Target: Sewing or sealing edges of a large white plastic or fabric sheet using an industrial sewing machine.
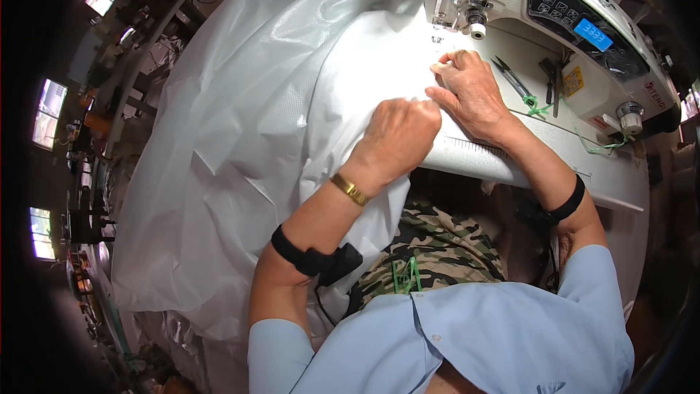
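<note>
A large white sheet of plasticky cloth (240, 124) spreads over the table and drapes down on the left and toward my lap. My left hand (401, 135) is closed, its fingers curled on the cloth near its right edge. Just beyond it on the right, my right hand (472, 95) pinches the same edge between thumb and fingers. Both hands are in front of the needle area of a white sewing machine (510, 22). Bright lamp light washes out the cloth there, so the exact edge under my fingertips is hard to make out.
Metal tweezers or snips (516, 82) tied with green string lie right of my right hand. Beside them is a dark slim tool (557, 87). A control panel with a lit blue screen (594, 34) is on the machine. The table's front edge (532, 171) bears ruler marks.
</note>
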Demonstrator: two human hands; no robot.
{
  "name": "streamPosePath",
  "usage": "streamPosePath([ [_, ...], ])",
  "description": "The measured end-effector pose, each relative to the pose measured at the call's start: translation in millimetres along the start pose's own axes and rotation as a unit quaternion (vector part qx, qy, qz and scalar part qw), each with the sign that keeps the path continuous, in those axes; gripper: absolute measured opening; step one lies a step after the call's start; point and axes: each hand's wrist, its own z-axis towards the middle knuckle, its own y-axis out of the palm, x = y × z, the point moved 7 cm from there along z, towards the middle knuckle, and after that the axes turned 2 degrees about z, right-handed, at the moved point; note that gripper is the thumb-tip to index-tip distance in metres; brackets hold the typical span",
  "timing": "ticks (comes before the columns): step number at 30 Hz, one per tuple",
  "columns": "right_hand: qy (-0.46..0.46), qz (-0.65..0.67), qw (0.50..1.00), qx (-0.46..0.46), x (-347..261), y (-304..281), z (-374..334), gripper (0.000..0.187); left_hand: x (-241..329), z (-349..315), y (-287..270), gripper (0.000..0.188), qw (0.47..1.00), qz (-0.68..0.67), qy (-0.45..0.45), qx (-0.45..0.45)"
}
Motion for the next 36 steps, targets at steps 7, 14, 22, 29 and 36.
streamPosePath([
  [7,-0.012,0.003,0.999,0.043,13.5,-0.4,3.2,0.024,-10.8,47.2,11.8,0.009,0.999,0.011,-0.026,-0.016],
  [14,-0.012,0.019,0.999,0.046,21.0,1.1,4.5,0.023,-25.7,49.0,16.9,0.012,0.996,0.024,-0.084,0.027],
  [22,0.007,0.067,0.998,0.011,26.9,1.9,1.0,0.027,-3.1,-0.4,8.1,0.009,0.987,0.028,-0.155,-0.014],
  [29,-0.008,0.024,0.999,0.025,19.1,-1.2,2.3,0.023,-14.5,15.2,14.0,0.007,0.994,0.004,-0.113,-0.009],
  [36,-0.024,-0.005,0.999,0.033,11.2,-4.2,-2.2,0.021,-27.7,31.5,23.6,0.009,0.993,-0.003,-0.117,0.01],
])
